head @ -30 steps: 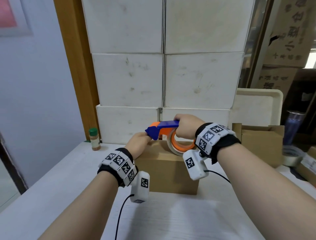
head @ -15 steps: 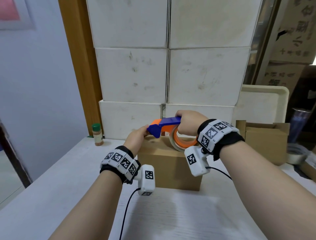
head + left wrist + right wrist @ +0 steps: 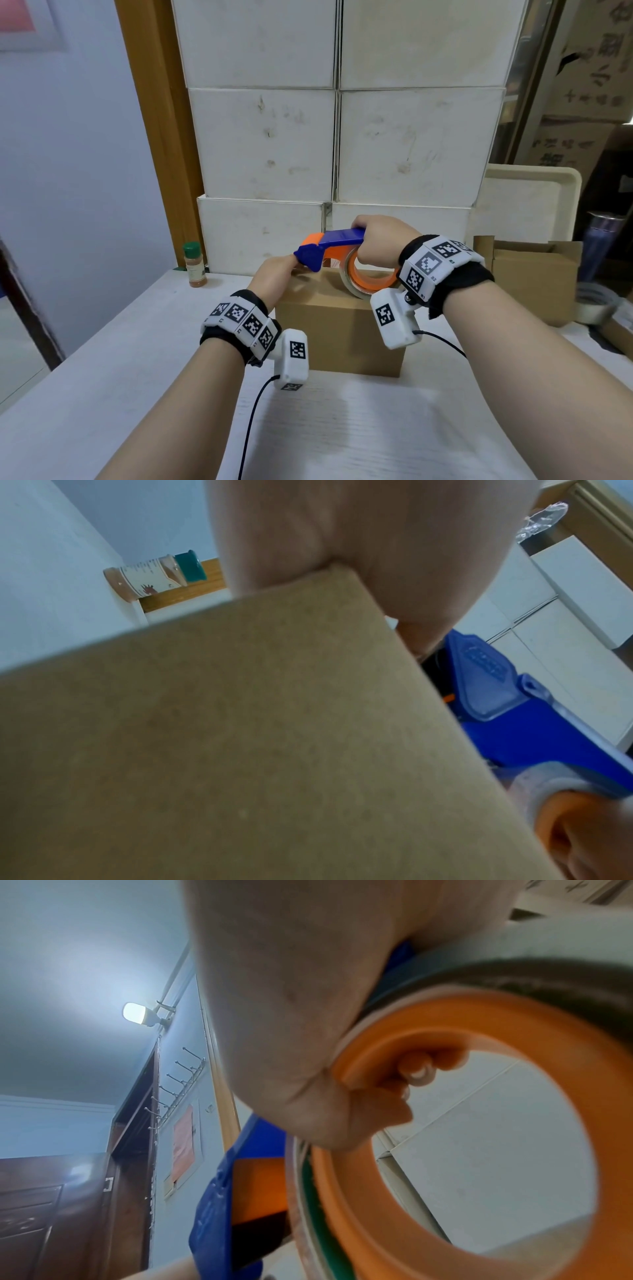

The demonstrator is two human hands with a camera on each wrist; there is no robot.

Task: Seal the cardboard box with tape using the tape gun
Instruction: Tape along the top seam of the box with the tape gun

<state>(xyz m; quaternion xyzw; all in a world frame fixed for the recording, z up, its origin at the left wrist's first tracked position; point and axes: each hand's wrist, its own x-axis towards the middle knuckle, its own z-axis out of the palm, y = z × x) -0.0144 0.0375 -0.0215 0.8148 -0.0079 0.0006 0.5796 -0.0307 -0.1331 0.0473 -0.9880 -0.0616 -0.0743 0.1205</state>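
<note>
White cartons (image 3: 335,144) back the desk (image 3: 102,394). Cardboard box (image 3: 339,329) sits centre; left hand (image 3: 274,277) rests on its top, grip unclear. Right-wrist view shows right hand (image 3: 291,1031) fingers curled inside the tape gun (image 3: 329,250).

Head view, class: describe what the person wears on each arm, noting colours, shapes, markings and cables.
Both forearms are bare, without sleeves. Each wrist carries a black band ringed with white square tiles printed with black pixel-pattern markers. A white boxy camera module with its own marker hangs below each band, trailing a thin black cable.

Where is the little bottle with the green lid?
In the head view the bottle stands upright on the table's far left, beside the wooden door frame.
</note>
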